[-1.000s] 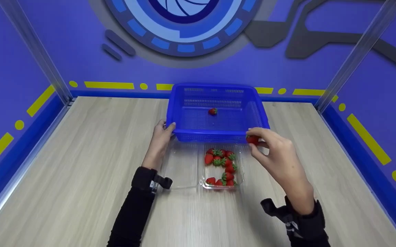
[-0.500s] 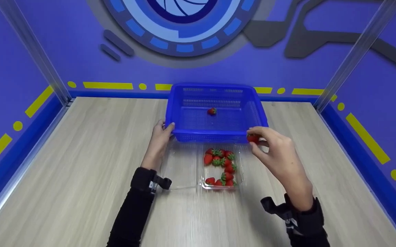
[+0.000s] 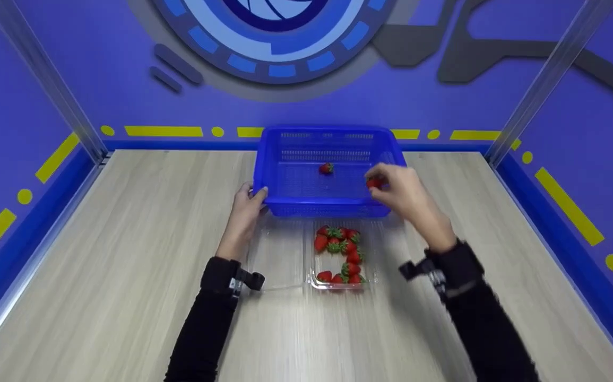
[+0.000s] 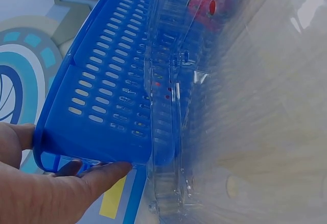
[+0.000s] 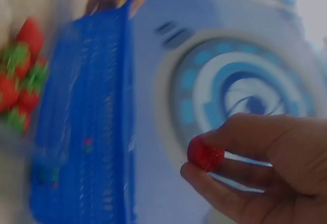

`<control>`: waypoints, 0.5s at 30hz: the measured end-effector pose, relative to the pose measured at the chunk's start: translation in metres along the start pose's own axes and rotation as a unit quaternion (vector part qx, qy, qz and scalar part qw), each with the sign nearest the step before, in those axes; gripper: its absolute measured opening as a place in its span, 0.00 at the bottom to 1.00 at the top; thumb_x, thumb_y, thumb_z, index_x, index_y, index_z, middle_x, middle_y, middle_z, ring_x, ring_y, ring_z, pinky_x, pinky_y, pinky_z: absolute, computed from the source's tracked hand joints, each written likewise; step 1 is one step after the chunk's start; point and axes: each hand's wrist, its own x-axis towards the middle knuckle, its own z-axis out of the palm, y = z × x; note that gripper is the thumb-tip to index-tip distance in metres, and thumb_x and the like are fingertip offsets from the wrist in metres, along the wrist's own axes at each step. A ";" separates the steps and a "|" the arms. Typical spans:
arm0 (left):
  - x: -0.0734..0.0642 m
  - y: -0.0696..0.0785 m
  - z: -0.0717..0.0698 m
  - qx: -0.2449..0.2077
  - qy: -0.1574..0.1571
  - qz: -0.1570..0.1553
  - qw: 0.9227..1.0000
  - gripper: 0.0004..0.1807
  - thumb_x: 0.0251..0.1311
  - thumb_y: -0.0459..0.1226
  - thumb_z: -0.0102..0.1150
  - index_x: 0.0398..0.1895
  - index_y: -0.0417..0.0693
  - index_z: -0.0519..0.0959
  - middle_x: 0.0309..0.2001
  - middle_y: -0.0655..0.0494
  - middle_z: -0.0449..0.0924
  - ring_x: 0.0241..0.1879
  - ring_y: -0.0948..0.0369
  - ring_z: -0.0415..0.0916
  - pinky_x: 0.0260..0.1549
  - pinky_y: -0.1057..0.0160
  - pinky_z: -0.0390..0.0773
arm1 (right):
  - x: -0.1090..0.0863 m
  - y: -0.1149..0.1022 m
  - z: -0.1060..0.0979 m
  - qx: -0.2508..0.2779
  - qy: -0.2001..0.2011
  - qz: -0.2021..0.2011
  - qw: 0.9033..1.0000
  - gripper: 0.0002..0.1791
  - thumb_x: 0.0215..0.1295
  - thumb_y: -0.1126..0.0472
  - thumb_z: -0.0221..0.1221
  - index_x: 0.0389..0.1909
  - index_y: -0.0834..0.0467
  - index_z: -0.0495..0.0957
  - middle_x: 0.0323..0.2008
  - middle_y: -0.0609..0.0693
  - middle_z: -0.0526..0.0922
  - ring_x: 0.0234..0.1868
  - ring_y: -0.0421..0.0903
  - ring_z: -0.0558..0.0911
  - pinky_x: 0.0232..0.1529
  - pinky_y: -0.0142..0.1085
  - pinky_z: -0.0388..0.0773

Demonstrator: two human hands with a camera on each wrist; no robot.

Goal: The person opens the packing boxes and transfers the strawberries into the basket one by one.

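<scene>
My right hand pinches a red strawberry between thumb and fingers, over the right side of the blue plastic basket. With thumb and fingers my left hand grips the basket's front left corner; in the left wrist view the fingers lie along its outer wall. A single strawberry lies on the basket floor. In front of the basket a clear plastic clamshell box stands with its lid folded out to the left. Several strawberries with green leaves lie in the box's right half.
The light wood-grain table extends on both sides of the basket and the box. Behind it rises a blue patterned wall, with side walls and metal corner posts at left and right.
My right hand has carried its strawberry forward and left, from the basket's front right corner to over its inside. My left hand keeps its grip on the basket.
</scene>
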 end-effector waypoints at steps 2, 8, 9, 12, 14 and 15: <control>0.000 0.001 -0.001 0.009 -0.001 0.002 1.000 0.23 0.70 0.36 0.46 0.63 0.36 0.60 0.61 0.33 0.66 0.61 0.43 0.67 0.57 0.47 0.68 | 0.021 0.014 -0.002 -0.007 -0.038 0.017 0.999 0.13 0.56 0.69 0.61 0.43 0.64 0.80 0.40 0.60 0.83 0.40 0.54 0.83 0.41 0.45 0.80; 0.001 0.000 -0.002 0.008 0.002 0.003 1.000 0.22 0.70 0.36 0.46 0.64 0.36 0.60 0.61 0.33 0.66 0.60 0.43 0.67 0.58 0.47 0.67 | 0.065 0.042 -0.013 -0.064 -0.135 0.053 0.987 0.12 0.52 0.69 0.61 0.40 0.63 0.82 0.36 0.58 0.84 0.39 0.52 0.82 0.41 0.44 0.78; 0.001 0.000 -0.002 0.009 0.001 0.004 1.000 0.23 0.70 0.36 0.46 0.64 0.36 0.60 0.61 0.33 0.66 0.60 0.43 0.67 0.58 0.47 0.67 | 0.070 0.045 -0.015 -0.075 -0.150 0.061 0.984 0.12 0.52 0.69 0.61 0.40 0.63 0.82 0.36 0.58 0.84 0.38 0.52 0.81 0.41 0.44 0.78; 0.000 0.000 -0.001 0.007 0.001 0.001 1.000 0.23 0.70 0.37 0.46 0.65 0.37 0.59 0.61 0.34 0.66 0.60 0.45 0.67 0.58 0.46 0.67 | 0.081 0.050 -0.021 -0.104 -0.189 0.084 0.973 0.12 0.53 0.68 0.61 0.40 0.62 0.81 0.37 0.57 0.83 0.37 0.51 0.80 0.40 0.44 0.78; 0.001 0.001 -0.001 0.001 0.001 0.000 1.000 0.23 0.70 0.37 0.47 0.64 0.38 0.60 0.61 0.35 0.66 0.60 0.45 0.68 0.57 0.46 0.67 | 0.087 0.050 -0.025 -0.114 -0.204 0.089 0.968 0.12 0.54 0.67 0.60 0.41 0.62 0.81 0.38 0.57 0.82 0.37 0.52 0.80 0.39 0.44 0.77; 0.001 0.002 -0.001 -0.002 0.001 -0.002 1.000 0.23 0.70 0.37 0.47 0.64 0.38 0.60 0.61 0.35 0.66 0.60 0.45 0.68 0.57 0.46 0.67 | 0.090 0.050 -0.026 -0.116 -0.208 0.089 0.967 0.12 0.54 0.67 0.60 0.42 0.62 0.81 0.38 0.57 0.83 0.37 0.51 0.80 0.39 0.44 0.77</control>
